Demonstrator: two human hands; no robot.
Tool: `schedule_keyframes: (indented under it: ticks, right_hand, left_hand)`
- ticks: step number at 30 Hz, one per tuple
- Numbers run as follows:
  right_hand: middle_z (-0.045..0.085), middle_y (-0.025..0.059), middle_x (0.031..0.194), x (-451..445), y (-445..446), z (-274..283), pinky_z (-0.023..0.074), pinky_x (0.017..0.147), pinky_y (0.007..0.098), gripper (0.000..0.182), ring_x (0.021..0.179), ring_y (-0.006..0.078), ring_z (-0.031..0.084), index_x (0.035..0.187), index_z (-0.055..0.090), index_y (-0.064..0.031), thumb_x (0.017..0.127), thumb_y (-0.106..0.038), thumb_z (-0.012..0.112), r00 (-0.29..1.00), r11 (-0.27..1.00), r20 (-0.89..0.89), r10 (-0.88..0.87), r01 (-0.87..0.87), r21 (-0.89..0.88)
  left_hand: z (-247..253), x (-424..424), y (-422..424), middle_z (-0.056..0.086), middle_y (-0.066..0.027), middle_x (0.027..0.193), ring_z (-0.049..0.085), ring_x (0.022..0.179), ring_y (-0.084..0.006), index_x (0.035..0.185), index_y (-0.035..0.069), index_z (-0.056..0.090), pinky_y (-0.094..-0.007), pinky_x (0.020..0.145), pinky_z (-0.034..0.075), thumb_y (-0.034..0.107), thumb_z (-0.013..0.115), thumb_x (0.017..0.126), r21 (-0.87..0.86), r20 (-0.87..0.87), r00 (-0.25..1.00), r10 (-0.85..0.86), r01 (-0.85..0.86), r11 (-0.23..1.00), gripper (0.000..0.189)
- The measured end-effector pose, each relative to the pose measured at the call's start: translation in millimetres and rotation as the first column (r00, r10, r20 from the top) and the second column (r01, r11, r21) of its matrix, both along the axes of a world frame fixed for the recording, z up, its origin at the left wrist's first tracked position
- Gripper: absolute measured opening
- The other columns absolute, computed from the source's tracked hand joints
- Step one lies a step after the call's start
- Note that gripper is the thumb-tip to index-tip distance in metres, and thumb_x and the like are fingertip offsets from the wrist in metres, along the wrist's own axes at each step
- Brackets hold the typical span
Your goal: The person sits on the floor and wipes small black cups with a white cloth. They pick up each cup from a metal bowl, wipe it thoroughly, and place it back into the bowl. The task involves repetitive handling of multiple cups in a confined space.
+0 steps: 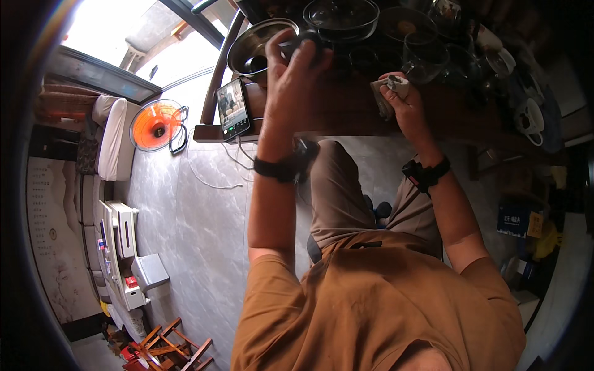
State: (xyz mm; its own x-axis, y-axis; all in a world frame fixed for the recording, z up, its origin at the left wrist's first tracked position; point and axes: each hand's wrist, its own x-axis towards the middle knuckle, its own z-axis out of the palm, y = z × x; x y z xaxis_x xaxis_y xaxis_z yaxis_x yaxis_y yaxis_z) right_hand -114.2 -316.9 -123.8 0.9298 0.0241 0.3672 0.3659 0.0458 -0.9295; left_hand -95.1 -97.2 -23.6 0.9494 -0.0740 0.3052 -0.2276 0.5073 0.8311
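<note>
My left hand (290,76) is raised over the left end of the dark wooden table (343,109), beside a shiny metal bowl (241,39). Its fingers are curled around a dark rounded object (313,46), too blurred and shadowed to name. Inside the bowl, a small dark item (256,64) can be seen. In my right hand (408,104) is a crumpled pale cloth (394,86), pinched between thumb and fingers above the table's near edge. A clear glass mug (424,58) stands just past that hand. Each wrist wears a black strapped device.
A lit smartphone (233,111) with a cable leans at the table's left corner. Glass dishes (341,21) crowd the far side, and a white cup (531,116) lies at right. On the tiled floor stand an orange fan (158,125) and wooden stools (171,348).
</note>
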Motion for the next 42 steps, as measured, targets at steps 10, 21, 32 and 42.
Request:
schedule_keyframes:
  ticks: [10, 21, 32, 42]
  right_hand:
    - [0.061, 0.0008, 0.098, -4.6, -0.9, 4.8, 0.0457, 0.081, 0.0268, 0.015, 0.091, 0.0102, 0.055, 0.11, 0.059, -0.0071, 0.096, -0.01, 0.057, 0.999, 0.999, -0.038, 0.0, -0.001, -0.042]
    - [0.06, 0.0003, 0.097, -3.3, -1.3, 3.1, 0.0462, 0.08, 0.0261, 0.016, 0.089, 0.0091, 0.054, 0.111, 0.059, -0.0069, 0.096, -0.012, 0.058, 1.0, 1.0, -0.01, 0.02, -0.02, -0.017]
    - [0.061, 0.0008, 0.097, -3.3, -0.2, 5.0, 0.0465, 0.079, 0.0268, 0.016, 0.089, 0.0095, 0.055, 0.11, 0.059, -0.0073, 0.096, -0.015, 0.059, 0.999, 0.999, -0.022, 0.03, -0.03, -0.035]
    - [0.06, 0.0006, 0.094, -3.1, -1.5, 4.8, 0.0463, 0.077, 0.0275, 0.018, 0.087, 0.009, 0.054, 0.112, 0.058, -0.0075, 0.097, -0.016, 0.058, 0.999, 0.999, -0.022, 0.031, -0.032, -0.044]
  left_hand:
    - [39.3, 107.7, 72.7, 0.054, -0.0134, 0.125, 0.059, 0.112, -0.0241, 0.128, 0.011, 0.054, -0.0282, 0.089, 0.054, 0.018, 0.074, 0.083, 0.57, -0.075, 0.996, -0.043, 0.078, 0.818, 0.05]
    - [65.5, 130.2, 125.0, 0.05, -0.0102, 0.133, 0.053, 0.121, -0.0228, 0.134, 0.011, 0.05, -0.0303, 0.094, 0.052, 0.016, 0.067, 0.091, 0.901, 0.294, 0.769, -0.567, -0.024, 0.434, 0.047]
    - [57.8, 110.7, 99.6, 0.064, -0.0106, 0.118, 0.06, 0.11, -0.0188, 0.133, 0.007, 0.054, -0.032, 0.083, 0.052, 0.036, 0.074, 0.085, 0.927, -0.006, 0.985, -0.17, 0.069, 0.369, 0.059]
    - [29.9, 133.0, 100.3, 0.066, -0.0101, 0.111, 0.066, 0.096, -0.0184, 0.133, 0.008, 0.053, -0.0292, 0.081, 0.054, 0.025, 0.072, 0.089, 0.968, 0.016, 0.976, -0.216, 0.039, 0.249, 0.05]
